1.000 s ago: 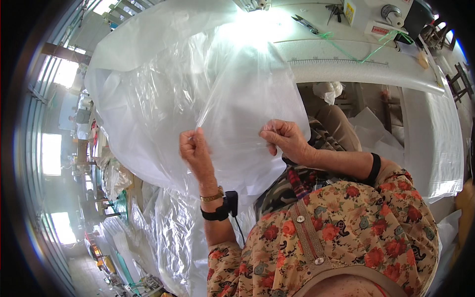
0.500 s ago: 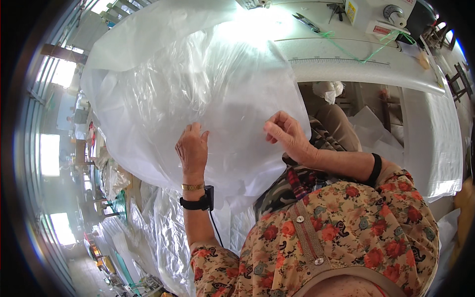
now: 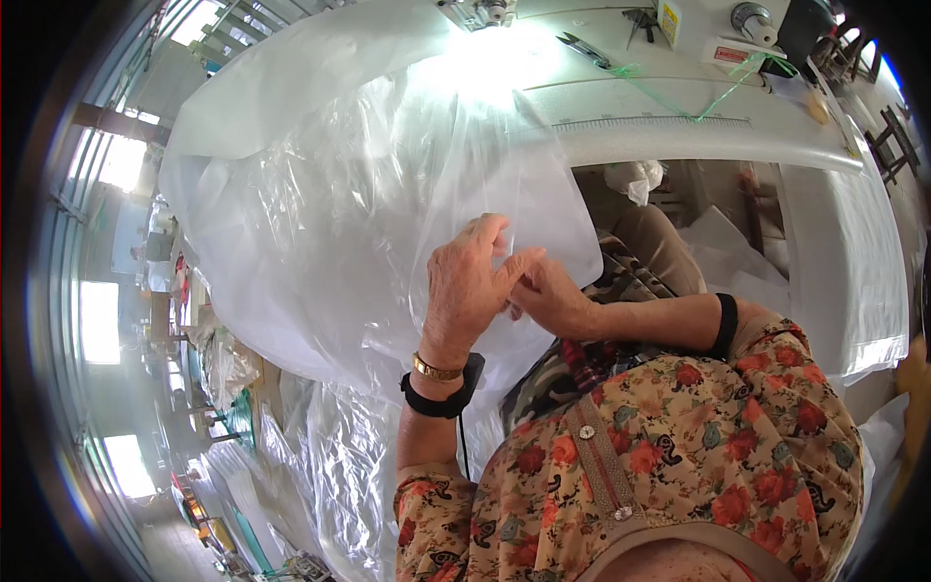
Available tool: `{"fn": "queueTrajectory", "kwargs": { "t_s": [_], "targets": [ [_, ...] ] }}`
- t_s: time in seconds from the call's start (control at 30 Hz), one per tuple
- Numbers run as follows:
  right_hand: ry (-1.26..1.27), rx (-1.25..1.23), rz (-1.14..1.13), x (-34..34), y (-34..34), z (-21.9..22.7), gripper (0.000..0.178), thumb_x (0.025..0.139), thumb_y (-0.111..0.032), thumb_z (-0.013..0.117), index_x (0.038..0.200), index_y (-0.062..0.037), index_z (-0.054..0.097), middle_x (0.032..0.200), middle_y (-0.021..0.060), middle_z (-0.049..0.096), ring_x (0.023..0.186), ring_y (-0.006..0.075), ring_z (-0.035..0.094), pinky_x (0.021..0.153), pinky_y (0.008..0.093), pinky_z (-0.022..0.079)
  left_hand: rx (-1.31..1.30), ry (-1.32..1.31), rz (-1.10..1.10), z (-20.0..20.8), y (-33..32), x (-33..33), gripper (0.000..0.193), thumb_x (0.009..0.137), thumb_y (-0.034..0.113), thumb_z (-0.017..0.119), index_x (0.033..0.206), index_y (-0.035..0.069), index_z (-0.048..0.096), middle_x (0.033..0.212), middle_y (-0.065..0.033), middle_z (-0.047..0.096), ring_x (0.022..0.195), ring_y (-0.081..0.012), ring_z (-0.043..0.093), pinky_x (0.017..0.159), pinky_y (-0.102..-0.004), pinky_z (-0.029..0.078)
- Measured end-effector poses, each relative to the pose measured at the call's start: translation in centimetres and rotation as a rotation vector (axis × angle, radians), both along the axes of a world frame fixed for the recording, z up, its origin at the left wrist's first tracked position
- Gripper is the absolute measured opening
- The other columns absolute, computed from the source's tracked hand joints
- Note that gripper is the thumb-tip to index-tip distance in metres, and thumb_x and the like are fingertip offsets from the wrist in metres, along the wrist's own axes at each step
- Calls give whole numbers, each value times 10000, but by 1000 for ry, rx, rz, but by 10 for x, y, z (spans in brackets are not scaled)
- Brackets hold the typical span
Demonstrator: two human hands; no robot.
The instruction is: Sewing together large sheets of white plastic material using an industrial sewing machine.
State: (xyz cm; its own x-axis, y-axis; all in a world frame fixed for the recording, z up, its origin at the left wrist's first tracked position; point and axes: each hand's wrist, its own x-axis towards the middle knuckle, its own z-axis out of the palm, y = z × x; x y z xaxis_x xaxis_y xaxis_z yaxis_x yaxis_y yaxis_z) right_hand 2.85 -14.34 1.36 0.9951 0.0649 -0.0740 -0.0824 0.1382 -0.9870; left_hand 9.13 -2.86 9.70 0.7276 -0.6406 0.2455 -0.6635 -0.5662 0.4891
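Shifted right, the half-curled left hand point(image 3: 465, 283) meets the curled right hand point(image 3: 555, 297), any grip unclear, the wide translucent plastic sheet point(image 3: 301, 252) spreading far-left

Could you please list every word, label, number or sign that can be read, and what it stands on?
None can be read clearly.
Yellow label on the white machine: too small.
Red-and-white label on the same machine: too small.
Ruler scale on the table: markings too small and blurred.

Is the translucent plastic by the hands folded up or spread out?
Spread out, though creased: the translucent plastic covers a broad area from the bright light down past the left hand and right hand.
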Motion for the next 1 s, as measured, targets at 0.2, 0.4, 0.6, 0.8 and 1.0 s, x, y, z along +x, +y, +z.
{"fn": "queueTrajectory", "kwargs": {
  "t_s": [0.2, 0.4, 0.6, 0.8, 1.0],
  "targets": [
    [-319, -478, 132, -25, -3, 9, 181, 931, -172, 551, 912, 2, 600, 710, 121, 661, 630, 277, 662, 606, 387, 525, -52, 163, 106, -16, 0, -9, 516, 806, 236, 779, 1182, -10, 528, 706, -82, 628, 615, -159, 631, 581, -288, 507],
    [-721, -675, 477, -20, -21, 12, 229, 908, -255, 604, 887, -27, 609, 692, 131, 643, 669, 334, 640, 613, 450, 486, -498, 531, 136, -43, 14, -13, 316, 901, 77, 621, 1178, -27, 508, 670, -54, 625, 567, -104, 602, 498, -228, 465],
    [-444, -594, -722, 22, -81, -36, 303, 843, -174, 704, 1085, -45, 575, 1103, 156, 591, 1024, 281, 590, 836, 374, 482, -568, 449, 162, -43, 11, -25, 130, 996, 115, 507, 1030, -10, 521, 607, -63, 586, 505, -86, 560, 448, -227, 438],
    [8, -631, -312, 26, -102, -98, 223, 878, -207, 651, 921, 8, 609, 828, 120, 627, 738, 227, 598, 664, 344, 468, -577, 381, 113, -38, -10, -38, 164, 1000, 121, 517, 916, -13, 557, 619, -30, 563, 534, -71, 529, 496, -222, 443],
    [-145, -108, -11, 13, -69, -29, 204, 970, -161, 569, 1034, 22, 630, 842, 9, 625, 786, 52, 526, 709, 266, 476, -506, 243, 106, -41, -11, -16, 159, 961, 115, 584, 887, -23, 611, 664, 10, 542, 626, -43, 485, 561, -211, 398]
  ]
}}
